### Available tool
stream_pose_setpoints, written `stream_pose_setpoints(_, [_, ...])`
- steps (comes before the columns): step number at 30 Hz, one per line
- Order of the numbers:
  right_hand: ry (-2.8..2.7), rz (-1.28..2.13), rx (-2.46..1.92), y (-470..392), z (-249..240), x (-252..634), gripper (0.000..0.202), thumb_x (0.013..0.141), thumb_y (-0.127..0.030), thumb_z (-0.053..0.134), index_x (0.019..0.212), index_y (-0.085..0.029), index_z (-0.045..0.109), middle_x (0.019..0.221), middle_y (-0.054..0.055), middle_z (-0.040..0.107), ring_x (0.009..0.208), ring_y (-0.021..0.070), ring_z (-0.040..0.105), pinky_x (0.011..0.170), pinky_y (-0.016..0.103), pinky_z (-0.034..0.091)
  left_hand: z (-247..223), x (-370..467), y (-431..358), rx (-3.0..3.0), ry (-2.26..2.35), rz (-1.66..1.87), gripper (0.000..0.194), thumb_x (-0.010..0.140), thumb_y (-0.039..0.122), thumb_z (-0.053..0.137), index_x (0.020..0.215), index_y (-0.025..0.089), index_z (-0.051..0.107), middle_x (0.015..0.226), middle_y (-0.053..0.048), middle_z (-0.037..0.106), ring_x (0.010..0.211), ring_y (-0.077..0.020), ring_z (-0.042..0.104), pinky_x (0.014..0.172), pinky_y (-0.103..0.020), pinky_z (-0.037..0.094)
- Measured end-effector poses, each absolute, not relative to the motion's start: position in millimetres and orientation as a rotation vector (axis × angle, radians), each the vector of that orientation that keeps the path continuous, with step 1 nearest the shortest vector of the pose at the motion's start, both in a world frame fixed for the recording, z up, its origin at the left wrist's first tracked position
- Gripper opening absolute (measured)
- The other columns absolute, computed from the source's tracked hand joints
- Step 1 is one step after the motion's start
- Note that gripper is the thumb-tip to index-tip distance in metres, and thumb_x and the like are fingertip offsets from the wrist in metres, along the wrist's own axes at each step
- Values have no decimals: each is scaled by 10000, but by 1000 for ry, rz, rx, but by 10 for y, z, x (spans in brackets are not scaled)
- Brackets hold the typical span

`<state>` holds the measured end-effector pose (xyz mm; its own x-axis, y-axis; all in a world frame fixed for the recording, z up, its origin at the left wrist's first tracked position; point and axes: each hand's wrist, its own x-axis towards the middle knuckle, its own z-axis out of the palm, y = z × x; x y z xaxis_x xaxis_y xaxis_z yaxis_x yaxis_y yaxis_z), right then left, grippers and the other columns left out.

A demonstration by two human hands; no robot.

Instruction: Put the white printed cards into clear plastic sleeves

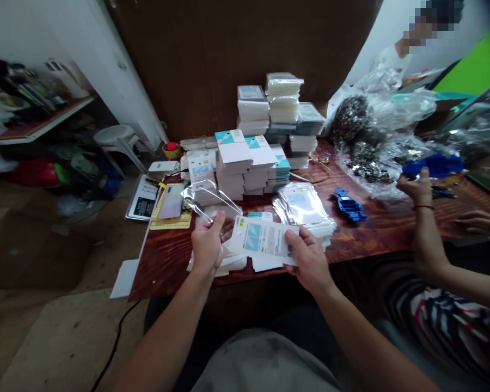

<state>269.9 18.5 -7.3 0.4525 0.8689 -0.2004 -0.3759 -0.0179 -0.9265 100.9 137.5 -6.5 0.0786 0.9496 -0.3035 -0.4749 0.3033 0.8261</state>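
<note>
My left hand [209, 244] pinches a clear plastic bag [206, 200], which stands up from the fingers toward the stacks. In my right hand [308, 258] is a printed white packaging card [265, 239] with a blue picture, gripped at its right end. The card's left end is close to my left fingers; whether it touches the bag I cannot tell. Beneath both hands lie more cards and clear bags at the table's front edge. Just beyond my right hand is a pile of bagged cards [304, 204].
Tall stacks of cards [232, 155] rise behind my hands. A phone [171, 201] and a scale [142, 198] are at left. To the right lie a blue plastic part [349, 206] and bags of metal pieces [363, 141]. A co-worker's hand [418, 190] is at far right.
</note>
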Motion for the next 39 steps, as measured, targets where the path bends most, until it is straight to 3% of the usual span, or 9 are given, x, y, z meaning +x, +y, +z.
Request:
stream_pose_setpoints(7, [-707, 870, -1427, 151, -171, 2733, 323, 887, -503, 617, 797, -202, 545, 525, -65, 530, 333, 100, 473, 277, 189, 345, -108, 1057, 1305, 568, 923, 1110, 312, 708, 303, 824, 878, 137, 622, 823, -86, 739, 787, -210, 735, 766, -348, 587])
stream_pose_setpoints(12, [-684, 693, -1449, 196, -221, 2664, 296, 915, -467, 590, 789, -203, 541, 575, -61, 503, 456, 91, 459, 407, 194, 366, -107, 1150, 1168, 612, 1007, 1093, 370, 668, 333, 844, 904, 133, 640, 811, -71, 736, 712, -195, 718, 625, -294, 577])
stream_pose_setpoints(17, [-666, 532, -1384, 331, -326, 2421, 319, 929, -457, 555, 742, -199, 526, 662, -42, 493, 607, 114, 457, 547, 221, 406, -66, 1252, 993, 638, 925, 1002, 393, 686, 347, 839, 959, 116, 678, 901, -97, 751, 787, -231, 728, 651, -321, 590])
stream_pose_setpoints(20, [-680, 578, -1362, 399, -336, 2410, 320, 924, -474, 551, 772, -193, 568, 677, -33, 512, 626, 125, 468, 570, 235, 416, -55, 1245, 985, 631, 886, 965, 391, 700, 316, 834, 997, 98, 704, 973, -124, 754, 873, -263, 730, 694, -339, 601])
stream_pose_setpoints(24, [-943, 917, -1254, 369, -264, 2590, 289, 865, -471, 651, 858, -182, 674, 698, -13, 588, 611, 133, 506, 566, 253, 424, -24, 1162, 1077, 621, 876, 1046, 355, 705, 279, 833, 1007, 128, 724, 1055, -113, 753, 946, -267, 721, 763, -341, 607])
stream_pose_setpoints(26, [-1062, 984, -1209, 341, -251, 2651, 261, 819, -448, 716, 817, -188, 692, 748, 7, 629, 672, 152, 552, 632, 278, 457, 7, 1135, 1088, 641, 855, 1013, 352, 713, 276, 828, 1019, 135, 726, 1062, -107, 753, 943, -259, 722, 778, -337, 607])
stream_pose_setpoints(29, [-973, 904, -1239, 344, -297, 2627, 303, 760, -434, 781, 689, -199, 603, 702, -7, 600, 672, 153, 557, 656, 289, 471, 50, 1134, 1022, 703, 839, 908, 376, 720, 304, 826, 1029, 116, 721, 1024, -116, 756, 870, -250, 732, 734, -334, 613])
stream_pose_setpoints(34, [-722, 806, -1337, 347, -305, 2581, 473, 633, -410, 873, 955, -222, 582, 742, -36, 587, 625, 127, 539, 569, 246, 457, 80, 1136, 933, 893, 889, 592, 390, 767, 404, 774, 996, 95, 711, 887, -127, 755, 688, -242, 724, 615, -355, 607])
stream_pose_setpoints(39, [-741, 1109, -1309, 258, -101, 2855, 477, 719, -496, 777, 1058, -178, 668, 795, 19, 688, 597, 148, 602, 555, 282, 491, 113, 1223, 965, 1183, 805, 326, 376, 829, 471, 678, 937, 111, 675, 757, -101, 719, 560, -189, 672, 528, -294, 546])
